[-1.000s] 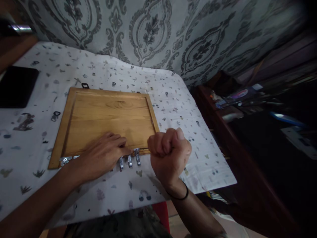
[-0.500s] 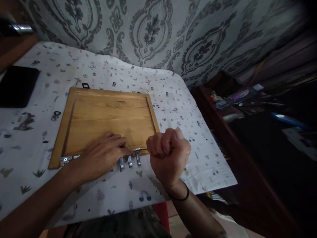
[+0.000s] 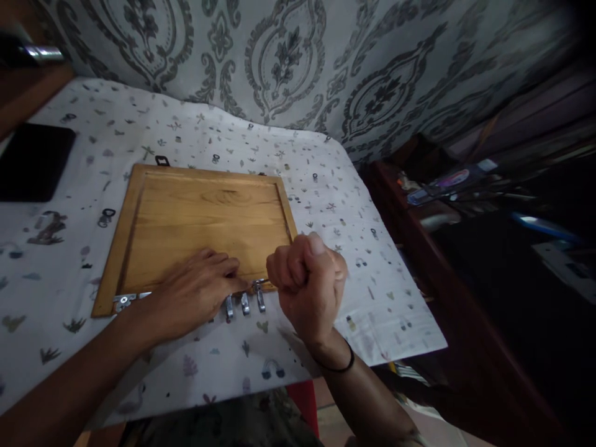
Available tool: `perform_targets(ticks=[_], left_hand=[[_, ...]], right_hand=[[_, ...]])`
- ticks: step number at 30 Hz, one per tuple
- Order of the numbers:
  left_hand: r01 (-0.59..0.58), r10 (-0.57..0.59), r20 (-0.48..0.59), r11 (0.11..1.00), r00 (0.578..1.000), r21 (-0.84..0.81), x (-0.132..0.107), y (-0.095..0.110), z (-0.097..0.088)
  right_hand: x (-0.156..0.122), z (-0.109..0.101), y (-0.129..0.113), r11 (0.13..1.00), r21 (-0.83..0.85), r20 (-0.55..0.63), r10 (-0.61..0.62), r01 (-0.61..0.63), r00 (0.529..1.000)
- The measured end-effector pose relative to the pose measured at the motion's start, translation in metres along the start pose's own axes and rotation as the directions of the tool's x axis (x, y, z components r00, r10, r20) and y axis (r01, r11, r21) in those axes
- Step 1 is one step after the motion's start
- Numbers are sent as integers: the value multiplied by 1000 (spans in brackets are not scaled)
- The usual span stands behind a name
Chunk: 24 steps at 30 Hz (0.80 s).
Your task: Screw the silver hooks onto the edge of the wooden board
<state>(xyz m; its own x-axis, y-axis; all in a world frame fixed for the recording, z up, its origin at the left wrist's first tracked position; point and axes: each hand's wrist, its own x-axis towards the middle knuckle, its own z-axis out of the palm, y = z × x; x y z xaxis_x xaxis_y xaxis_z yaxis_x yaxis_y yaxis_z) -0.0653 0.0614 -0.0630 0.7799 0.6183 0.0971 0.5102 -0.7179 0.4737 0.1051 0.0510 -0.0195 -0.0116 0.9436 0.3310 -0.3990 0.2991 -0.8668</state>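
Observation:
A framed wooden panel [image 3: 212, 217] lies flat on the table, with metal hardware along its near edge. My left hand [image 3: 198, 285] rests over that edge, fingers curled together and thumb pressed against a metal hinge [image 3: 257, 287], part of which it covers. My right hand [image 3: 307, 285] is a closed fist just off the panel's near right corner. From it a thin metal shaft, apparently a screwdriver [image 3: 266, 281], points left to the hinge; its handle is hidden in the fist. Several shiny metal prongs [image 3: 245, 304] stick out toward me. Another metal fitting [image 3: 123, 301] sits at the near left corner.
A white patterned cloth [image 3: 372, 298] covers the table. At the left lies a flat black object [image 3: 37, 162]. Patterned fabric [image 3: 284, 56] hangs behind the table. To the right, a dark red piece of furniture [image 3: 447, 285] holds assorted items, including a plastic package [image 3: 454, 180].
My right fist has shifted slightly left and turned a little, bringing it closer to the hinge. My left hand and the panel stay in place.

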Motion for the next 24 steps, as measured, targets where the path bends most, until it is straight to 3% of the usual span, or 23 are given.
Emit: perform_targets(ticks=[3, 5, 10, 14, 18, 21, 24], left_hand=[[7, -7, 52, 1000, 999, 0, 3, 2, -3], [15, -16, 76, 1000, 997, 10, 5, 3, -5], [19, -19, 48, 1000, 999, -2, 4, 3, -5], [2, -2, 12, 1000, 1000, 13, 0, 0, -2], [-12, 12, 2, 999, 1000, 31, -2, -3, 2], [-1, 1, 7, 999, 1000, 42, -1, -4, 4], [7, -7, 12, 1000, 1000, 18, -1, -3, 3]], right_hand=[[11, -5, -1, 992, 47, 174, 108, -118, 979], [19, -9, -1, 982, 74, 205, 157, -175, 966], [24, -13, -3, 977, 66, 131, 194, -204, 972], [3, -4, 0, 1000, -11, -53, 27, -28, 998], [-15, 5, 5, 986, -114, -175, -139, 120, 975], [-14, 1, 5, 991, -115, -139, -88, 73, 986], [-4, -10, 1, 995, -78, 15, 67, -66, 998]])
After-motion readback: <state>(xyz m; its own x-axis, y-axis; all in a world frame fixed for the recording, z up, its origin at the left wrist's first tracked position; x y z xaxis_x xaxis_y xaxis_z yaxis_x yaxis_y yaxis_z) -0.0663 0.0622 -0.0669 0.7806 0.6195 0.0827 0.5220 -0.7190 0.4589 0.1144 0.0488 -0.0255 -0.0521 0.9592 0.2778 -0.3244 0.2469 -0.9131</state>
